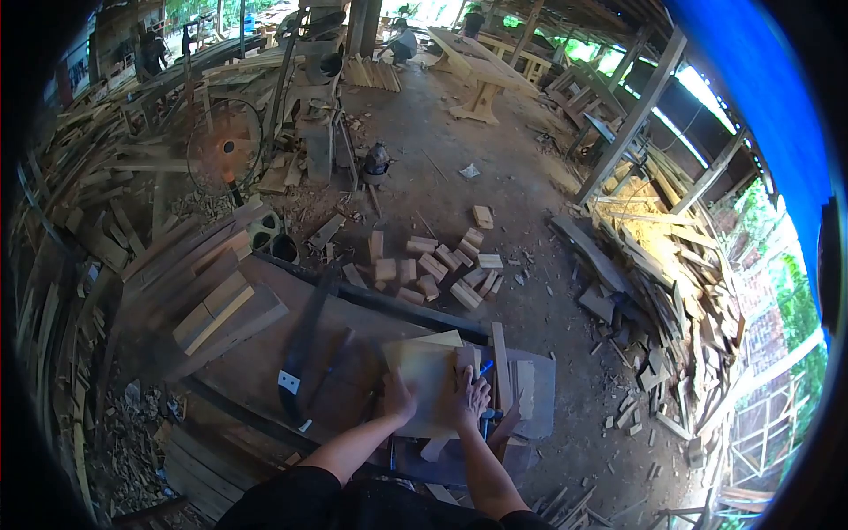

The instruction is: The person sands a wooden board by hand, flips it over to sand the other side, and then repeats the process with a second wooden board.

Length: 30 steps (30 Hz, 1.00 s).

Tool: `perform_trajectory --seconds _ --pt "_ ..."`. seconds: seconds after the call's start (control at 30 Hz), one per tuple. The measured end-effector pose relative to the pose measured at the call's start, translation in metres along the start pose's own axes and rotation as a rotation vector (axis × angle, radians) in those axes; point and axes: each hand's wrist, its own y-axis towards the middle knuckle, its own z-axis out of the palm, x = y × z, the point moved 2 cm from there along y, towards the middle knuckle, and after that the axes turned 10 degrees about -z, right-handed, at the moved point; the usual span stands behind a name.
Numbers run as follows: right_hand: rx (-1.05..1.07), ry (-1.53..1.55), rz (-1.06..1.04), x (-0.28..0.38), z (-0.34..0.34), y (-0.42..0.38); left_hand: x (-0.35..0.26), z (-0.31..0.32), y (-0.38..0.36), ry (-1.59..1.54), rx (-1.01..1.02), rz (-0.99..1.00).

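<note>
On the workbench [344,309] in front of me lies a pale, flat wooden board [427,389], slightly smeared in the view. My left hand [400,399] is closed at the board's left edge, thumb pointing up along it. Over the board's right side, my right hand [473,399] has its fingers bent onto a small brown wooden block [466,356]. A blue-handled tool [487,367] shows just beside the right fingers, partly hidden. Right of that hand stands a narrow wooden strip [501,362].
Stacked planks [231,314] lie on the bench's left part, near a dark strap-like piece [289,384]. Cut wood blocks [433,265] are scattered on the floor beyond. A fan [228,147] stands at the left, a scrap pile [671,256] at the right. A long table [481,66] and people are farther back.
</note>
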Motion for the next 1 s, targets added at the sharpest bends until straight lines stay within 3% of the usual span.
perform_trajectory --seconds 0.47,1.0 --pt "-0.037 -0.064 0.006 -0.003 0.008 0.001 -0.006 -0.007 -0.004 -0.047 0.003 -0.073" --pt "-0.022 -0.055 -0.002 0.001 0.0 0.0 0.014 0.01 0.003 -0.005 -0.04 -0.022"
